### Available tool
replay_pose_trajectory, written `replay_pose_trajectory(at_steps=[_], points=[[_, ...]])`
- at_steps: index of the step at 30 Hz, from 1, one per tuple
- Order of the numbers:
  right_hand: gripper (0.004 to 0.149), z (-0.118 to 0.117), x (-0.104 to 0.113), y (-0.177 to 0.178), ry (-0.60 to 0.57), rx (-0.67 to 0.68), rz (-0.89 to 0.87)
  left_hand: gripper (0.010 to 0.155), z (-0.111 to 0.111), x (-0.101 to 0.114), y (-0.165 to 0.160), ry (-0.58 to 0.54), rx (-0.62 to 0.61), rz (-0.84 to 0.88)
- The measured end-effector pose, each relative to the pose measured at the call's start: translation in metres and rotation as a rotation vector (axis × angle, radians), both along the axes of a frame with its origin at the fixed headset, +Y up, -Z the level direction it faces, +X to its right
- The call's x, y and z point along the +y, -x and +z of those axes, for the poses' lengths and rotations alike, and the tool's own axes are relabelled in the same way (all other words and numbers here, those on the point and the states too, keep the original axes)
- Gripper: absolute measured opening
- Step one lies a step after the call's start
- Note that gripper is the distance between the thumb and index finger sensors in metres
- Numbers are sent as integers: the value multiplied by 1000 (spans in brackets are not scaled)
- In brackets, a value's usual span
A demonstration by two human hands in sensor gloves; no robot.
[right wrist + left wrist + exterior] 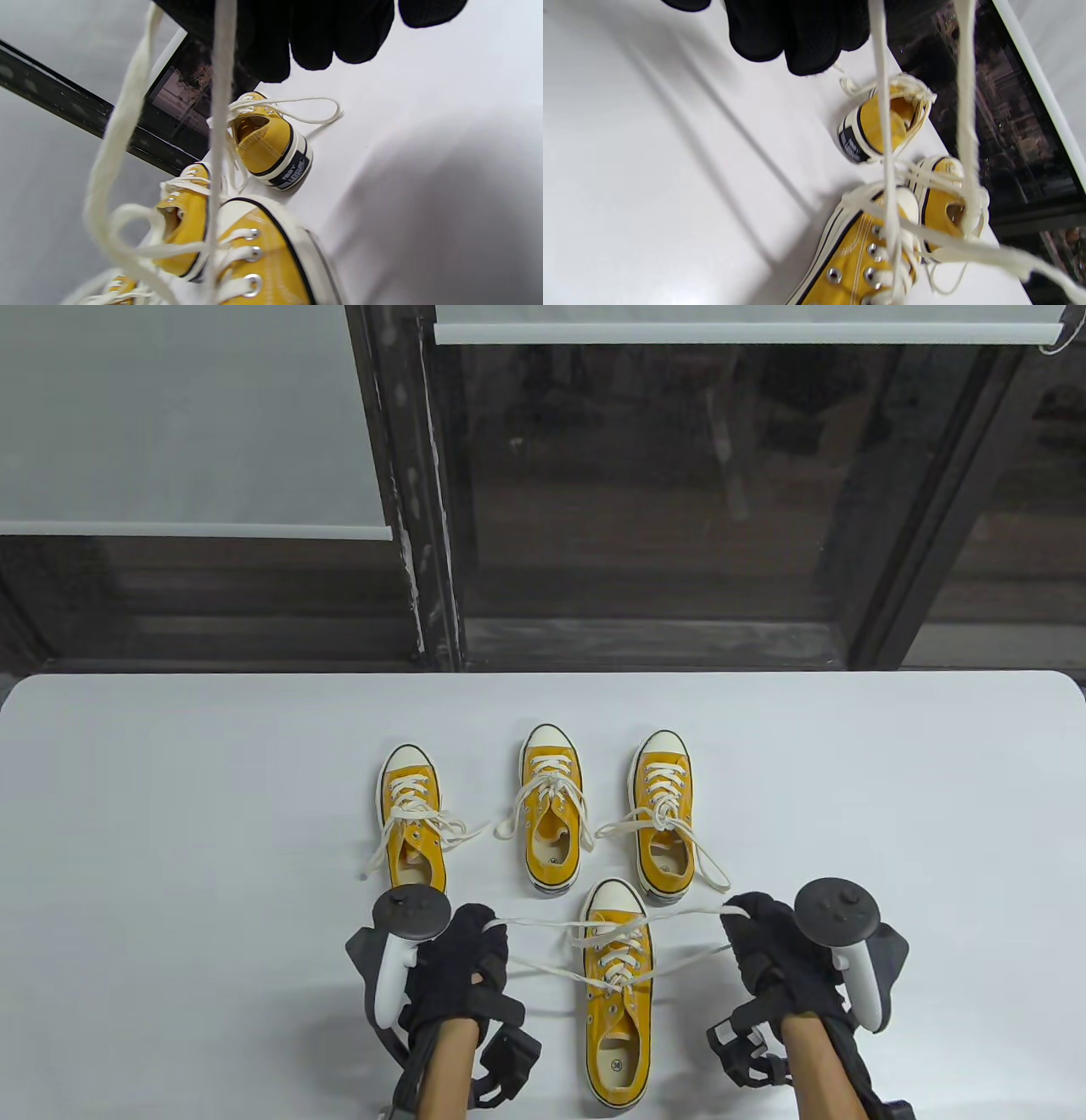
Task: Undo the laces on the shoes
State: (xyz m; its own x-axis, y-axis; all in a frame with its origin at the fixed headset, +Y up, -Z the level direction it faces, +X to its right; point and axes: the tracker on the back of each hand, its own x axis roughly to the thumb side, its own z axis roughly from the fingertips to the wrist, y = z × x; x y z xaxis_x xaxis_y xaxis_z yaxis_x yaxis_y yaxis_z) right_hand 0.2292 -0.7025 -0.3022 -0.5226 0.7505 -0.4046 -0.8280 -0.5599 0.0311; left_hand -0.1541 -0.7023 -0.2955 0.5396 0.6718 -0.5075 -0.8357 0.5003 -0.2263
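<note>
Nearest to us: the left hand (pixel 458 963) and right hand (pixel 768 954), both gloved in black, one on each side of the near shoe (pixel 618 993). Each pinches an end of that shoe's lace (pixel 551 923); the strands run taut from the eyelets out to the fingers. In the wrist views the lace passes up under the curled fingers (pixel 806 38), so we cannot tell exactly which fingers grip it.

Largest item: the white table (pixel 170 780), bearing everything.

Next: four yellow canvas shoes with white toe caps. The near one lies between the hands, toe pointing away. Beyond it stand three in a row: the left shoe (pixel 411 823), middle shoe (pixel 551 819) and right shoe (pixel 662 823). Their laces trail loose onto the table at both sides; whether any knot remains we cannot tell.

Smallest: the metal eyelets (pixel 253 254) on the near shoe.

Risks, as we judge them: a sideways pull may lift or drag the light near shoe toward the row, since nothing pins it down. An uneven pull may cinch the crossing tighter rather than free it. A lace end may slip from gloved fingers.
</note>
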Motion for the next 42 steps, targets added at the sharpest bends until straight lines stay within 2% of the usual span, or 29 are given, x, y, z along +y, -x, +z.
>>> replay_pose_trajectory(at_steps=[4,6,10,14,17,20,22,25,28,31,33,35,39,42], points=[[39,5,7,-20,6,22,-172,45,2,12,23,-25,50,1],[38,9,10,-33,12,44,-321,44,3,19,36,-33,65,15],[38,19,20,-64,19,-6,-492,44,8,25,64,-44,125,116],[39,29,24,-92,15,-93,-421,44,16,26,87,-47,174,119],[40,37,15,-108,48,-191,-417,44,20,18,99,-14,222,147],[42,46,1,-119,111,-319,-393,47,22,8,106,59,282,78],[50,50,-3,-125,143,-367,-327,57,23,5,108,80,308,-2],[71,53,2,-130,97,-428,-193,69,21,15,107,23,295,-165],[74,50,23,-120,17,-349,19,76,16,33,94,-45,180,-324],[72,46,41,-90,-46,-169,191,77,10,41,68,-154,36,-414],[69,43,45,-64,-41,-20,213,76,9,38,50,-187,-47,-460],[69,40,43,-33,21,156,206,75,8,31,33,-205,-107,-535],[73,35,17,34,231,491,265,75,7,26,15,-198,-201,-619],[79,35,-2,70,354,610,356,75,8,21,13,-190,-225,-622]])
